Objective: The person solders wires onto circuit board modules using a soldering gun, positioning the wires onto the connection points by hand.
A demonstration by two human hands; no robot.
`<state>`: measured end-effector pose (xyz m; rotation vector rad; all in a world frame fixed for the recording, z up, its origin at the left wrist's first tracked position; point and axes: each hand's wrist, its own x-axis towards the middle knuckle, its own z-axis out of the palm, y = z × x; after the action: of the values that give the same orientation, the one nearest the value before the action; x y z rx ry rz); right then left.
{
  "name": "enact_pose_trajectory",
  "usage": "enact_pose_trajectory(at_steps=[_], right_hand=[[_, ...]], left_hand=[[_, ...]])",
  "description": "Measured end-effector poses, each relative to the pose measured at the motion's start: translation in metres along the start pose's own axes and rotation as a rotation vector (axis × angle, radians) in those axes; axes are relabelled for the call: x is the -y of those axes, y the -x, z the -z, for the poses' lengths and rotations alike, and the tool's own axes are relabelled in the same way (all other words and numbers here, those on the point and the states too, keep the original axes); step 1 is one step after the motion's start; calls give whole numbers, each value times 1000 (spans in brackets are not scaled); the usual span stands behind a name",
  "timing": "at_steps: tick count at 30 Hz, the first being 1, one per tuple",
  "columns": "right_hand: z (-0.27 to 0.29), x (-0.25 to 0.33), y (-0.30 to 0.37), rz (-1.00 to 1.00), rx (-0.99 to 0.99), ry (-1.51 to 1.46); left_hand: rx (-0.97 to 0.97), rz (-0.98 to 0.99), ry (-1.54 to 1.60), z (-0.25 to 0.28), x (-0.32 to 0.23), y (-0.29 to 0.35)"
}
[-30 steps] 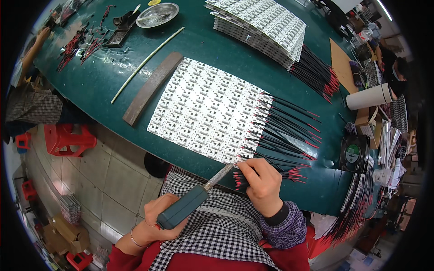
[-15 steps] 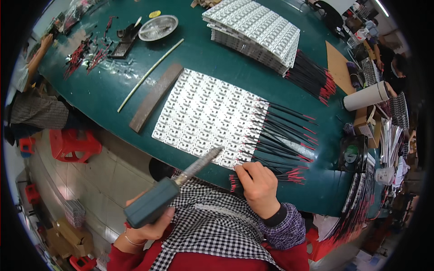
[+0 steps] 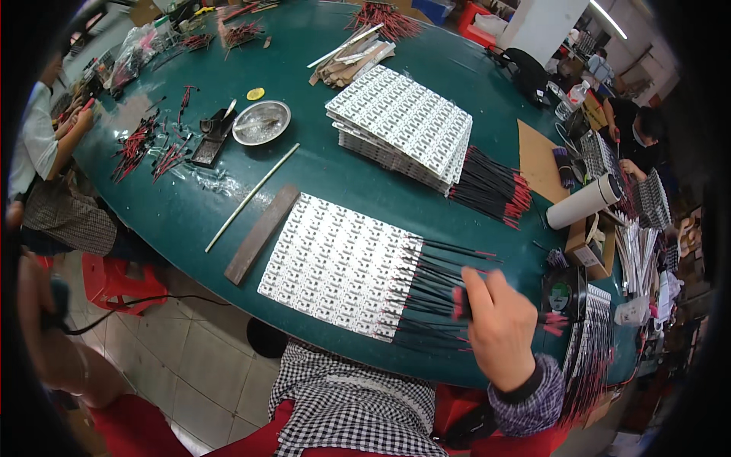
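Observation:
A white circuit board panel lies at the table's near edge, with black wires reaching out from its right edge. Over those wires, my right hand is closed around a bundle of black wires, whose red tips stick out to the right. Far out at the left rim, my left hand is blurred and partly in the dark border. It still grips the dark teal soldering gun, of which only a small part shows; its black cord runs off to the right.
A dark bar lies against the panel's left side, with a pale stick beyond. Behind stands a stack of panels with wires. A metal dish and black tray sit left. Co-workers sit at both sides.
My left hand has swung away from the panel to the far left with the soldering gun. My right hand has moved right from the panel's near corner and now holds black wires. The view has shifted.

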<state>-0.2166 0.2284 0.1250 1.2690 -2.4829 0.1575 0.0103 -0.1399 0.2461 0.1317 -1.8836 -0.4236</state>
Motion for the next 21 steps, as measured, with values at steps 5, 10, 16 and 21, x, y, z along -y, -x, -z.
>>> enact_pose_trajectory(at_steps=[5,10,16,21], right_hand=[[-77,-14,-69,100,198,393],[-144,3,-100,127,462,770],[-168,-1,-121,358,655,834],[-153,-9,-106,64,417,302]], left_hand=[[72,623,254,-74,1,82],[133,1161,632,-140,-21,100],[282,1240,651,-152,-3,112],[327,1362,716,-165,13,131]])
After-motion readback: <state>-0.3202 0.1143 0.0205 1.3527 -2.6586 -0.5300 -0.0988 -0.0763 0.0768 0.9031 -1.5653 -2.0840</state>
